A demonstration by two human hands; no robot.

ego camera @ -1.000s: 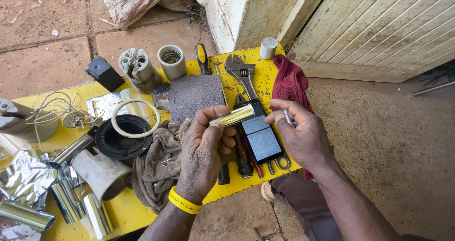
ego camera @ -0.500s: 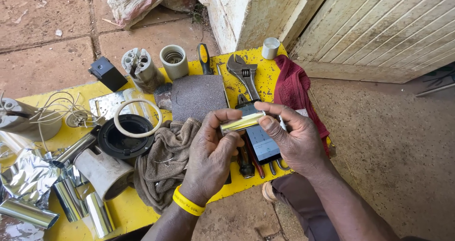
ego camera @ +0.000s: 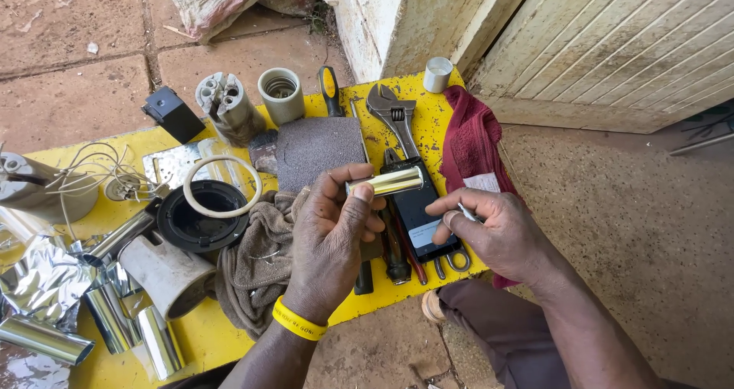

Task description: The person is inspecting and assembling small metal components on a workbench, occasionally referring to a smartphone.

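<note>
The left hand (ego camera: 332,232) pinches a shiny brass tube (ego camera: 386,181) between thumb and fingertips, holding it level above a dark phone (ego camera: 419,214). Just to its right, apart from the tube, the right hand (ego camera: 493,232) has its fingers curled around a small thin metal piece (ego camera: 468,213). A grey rag (ego camera: 256,263) lies below the left hand's wrist, a wrench (ego camera: 394,117) beyond the tube.
</note>
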